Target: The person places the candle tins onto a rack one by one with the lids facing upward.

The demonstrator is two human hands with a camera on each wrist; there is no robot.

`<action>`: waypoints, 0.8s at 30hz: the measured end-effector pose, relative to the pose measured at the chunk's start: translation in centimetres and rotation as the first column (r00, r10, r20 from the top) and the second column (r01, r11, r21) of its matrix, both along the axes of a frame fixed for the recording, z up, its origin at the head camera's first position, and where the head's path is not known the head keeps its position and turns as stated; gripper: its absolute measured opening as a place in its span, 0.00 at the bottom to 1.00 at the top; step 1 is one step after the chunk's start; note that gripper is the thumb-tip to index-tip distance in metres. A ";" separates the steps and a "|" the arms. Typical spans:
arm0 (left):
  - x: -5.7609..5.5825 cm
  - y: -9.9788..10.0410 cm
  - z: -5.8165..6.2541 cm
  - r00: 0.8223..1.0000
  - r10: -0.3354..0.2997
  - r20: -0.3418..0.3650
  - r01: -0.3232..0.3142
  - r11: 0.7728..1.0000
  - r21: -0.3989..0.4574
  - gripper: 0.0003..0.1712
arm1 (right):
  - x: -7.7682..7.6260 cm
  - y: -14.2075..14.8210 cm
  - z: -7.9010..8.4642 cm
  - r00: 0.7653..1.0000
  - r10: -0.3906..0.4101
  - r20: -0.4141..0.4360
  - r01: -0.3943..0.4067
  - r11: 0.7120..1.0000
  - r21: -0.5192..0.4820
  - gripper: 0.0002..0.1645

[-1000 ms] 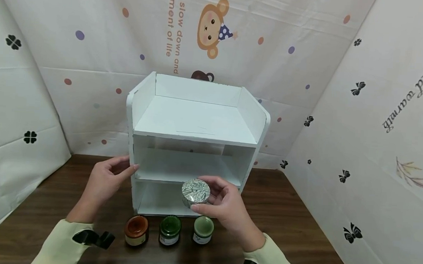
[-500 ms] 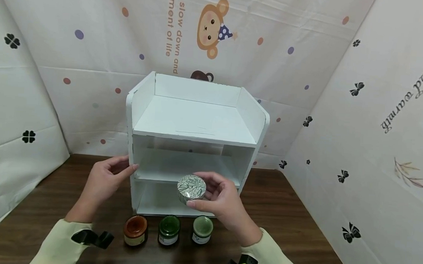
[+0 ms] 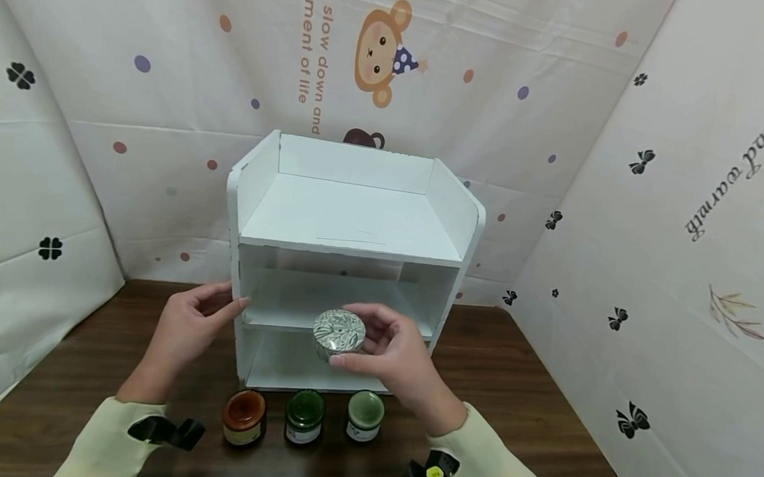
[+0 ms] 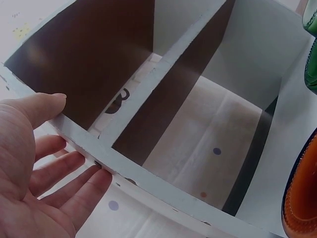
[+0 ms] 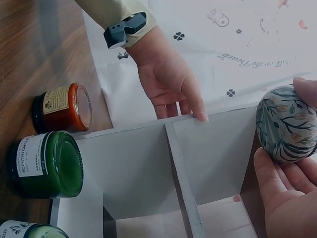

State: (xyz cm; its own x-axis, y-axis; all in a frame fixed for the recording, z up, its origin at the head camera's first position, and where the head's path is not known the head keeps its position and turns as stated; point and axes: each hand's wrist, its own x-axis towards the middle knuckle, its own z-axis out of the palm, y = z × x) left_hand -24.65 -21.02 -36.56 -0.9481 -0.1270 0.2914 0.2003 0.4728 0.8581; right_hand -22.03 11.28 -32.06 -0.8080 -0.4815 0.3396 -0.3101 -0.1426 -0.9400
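A round tin (image 3: 339, 333) with a green-grey leaf pattern is held by my right hand (image 3: 398, 358), thumb in front and fingers behind. It hovers before the white shelf (image 3: 350, 219), around the height of the middle board. In the right wrist view orange flowers show on the tin (image 5: 287, 124), between thumb and fingers. My left hand (image 3: 189, 329) grips the shelf's left side panel. In the left wrist view the thumb of that hand (image 4: 29, 163) lies over the panel's edge, while its fingers touch the outer face.
In front of the shelf stand an amber candle jar (image 3: 244, 417), a dark green candle jar (image 3: 304, 416) and a pale green candle jar (image 3: 365, 415), in a row on the brown wooden table (image 3: 515, 418). A printed white cloth (image 3: 187, 113) hangs behind and at both sides.
My right hand has carried the tin left and slightly upward, closer to the middle of the shelf's opening. My left hand stays on the side panel. The candle jars have not moved.
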 end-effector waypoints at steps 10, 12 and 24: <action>0.0 -0.1 -0.1 1.000 0.009 0.013 -0.009 1.000 0.004 0.38 | -0.4 -0.5 0.5 1.000 -0.012 0.010 0.011 0.999 0.035 0.38; 0.0 -0.2 -0.1 1.000 0.011 0.021 -0.011 1.000 0.004 0.39 | -0.5 -0.7 0.6 1.000 -0.011 0.012 0.011 0.999 0.037 0.38; 0.0 -0.1 0.0 1.000 -0.009 0.024 0.009 1.000 0.004 0.39 | -0.9 -1.4 0.9 0.999 0.005 0.038 -0.006 0.999 0.033 0.37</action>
State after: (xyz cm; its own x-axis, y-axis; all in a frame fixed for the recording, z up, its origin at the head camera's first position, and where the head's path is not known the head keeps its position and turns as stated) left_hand -24.61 -21.09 -36.57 -0.9558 -0.1198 0.2684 0.1840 0.4682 0.8643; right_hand -22.97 9.85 -31.21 -0.8172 -0.4963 0.2930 -0.2737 -0.1132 -0.9551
